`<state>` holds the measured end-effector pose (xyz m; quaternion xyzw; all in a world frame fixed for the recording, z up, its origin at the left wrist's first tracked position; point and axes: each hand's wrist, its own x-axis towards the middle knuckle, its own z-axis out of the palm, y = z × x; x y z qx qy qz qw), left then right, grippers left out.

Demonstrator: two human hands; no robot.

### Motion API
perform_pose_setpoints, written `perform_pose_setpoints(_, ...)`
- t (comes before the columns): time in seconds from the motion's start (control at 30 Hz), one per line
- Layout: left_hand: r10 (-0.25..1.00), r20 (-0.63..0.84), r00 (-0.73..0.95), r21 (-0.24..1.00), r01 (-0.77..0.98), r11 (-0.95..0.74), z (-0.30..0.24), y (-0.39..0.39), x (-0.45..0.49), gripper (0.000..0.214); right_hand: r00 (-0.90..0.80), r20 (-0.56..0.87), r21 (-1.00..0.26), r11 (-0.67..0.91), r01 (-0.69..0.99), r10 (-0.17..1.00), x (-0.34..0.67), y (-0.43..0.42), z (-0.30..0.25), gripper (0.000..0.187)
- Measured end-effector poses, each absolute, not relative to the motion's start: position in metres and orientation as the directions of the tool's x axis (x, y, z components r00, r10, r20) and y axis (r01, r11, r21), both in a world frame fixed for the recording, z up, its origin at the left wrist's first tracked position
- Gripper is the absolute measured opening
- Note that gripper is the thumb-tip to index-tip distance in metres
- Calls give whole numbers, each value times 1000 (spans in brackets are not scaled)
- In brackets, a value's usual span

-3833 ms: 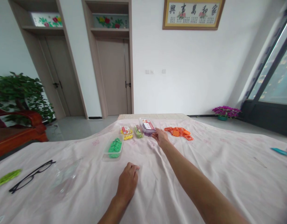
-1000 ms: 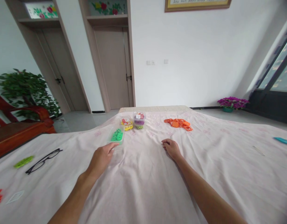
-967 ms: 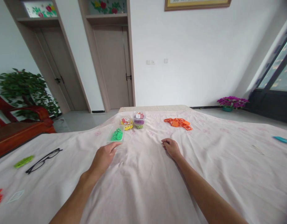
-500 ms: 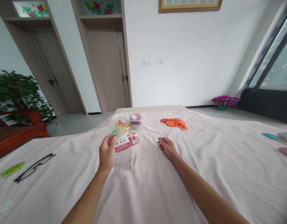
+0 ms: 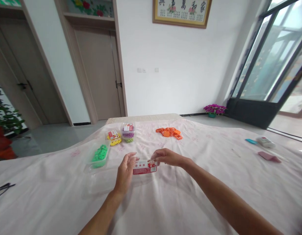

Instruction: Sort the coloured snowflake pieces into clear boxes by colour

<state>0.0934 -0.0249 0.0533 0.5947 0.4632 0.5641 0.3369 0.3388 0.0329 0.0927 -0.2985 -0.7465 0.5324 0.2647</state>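
Observation:
Between my two hands is a clear plastic container (image 5: 144, 167) with a red and white label; whether it is a lid or a whole box I cannot tell. My left hand (image 5: 125, 171) closes on its left end and my right hand (image 5: 167, 157) pinches its right end. Left of them, a second clear plastic box (image 5: 89, 165) holds green plastic pieces (image 5: 100, 154). Behind it are yellow pieces (image 5: 114, 141) with a labelled clear pack on them. Beside these stands a labelled clear box (image 5: 127, 130) of purple pieces, with light green ones at its bottom.
Orange pieces (image 5: 168, 133) lie in a heap farther back on the pale bedspread (image 5: 202, 153). At the right are a blue item (image 5: 251, 141), a white packet (image 5: 265, 142) and a pink cloth-like piece (image 5: 269, 156). Black glasses (image 5: 4, 187) lie at the left edge.
My right hand has moved left and taken hold of the container's right end. The container has come nearer and to the right, uncovering the green pieces. The view has turned right.

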Motion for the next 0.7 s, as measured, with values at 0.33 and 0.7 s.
perform_pose_setpoints(0.33, 775, 502, 384, 352, 728, -589, -2, -36, 105, 47, 340, 360, -714, 22, 700, 869, 500, 130, 94, 38)
perform_pose_setpoints(0.7, 579, 663, 475, 1, 773, -635, -35, -10, 99, 37, 499, 259, -415, -371, 831, 827, 549, 194, 69, 42)
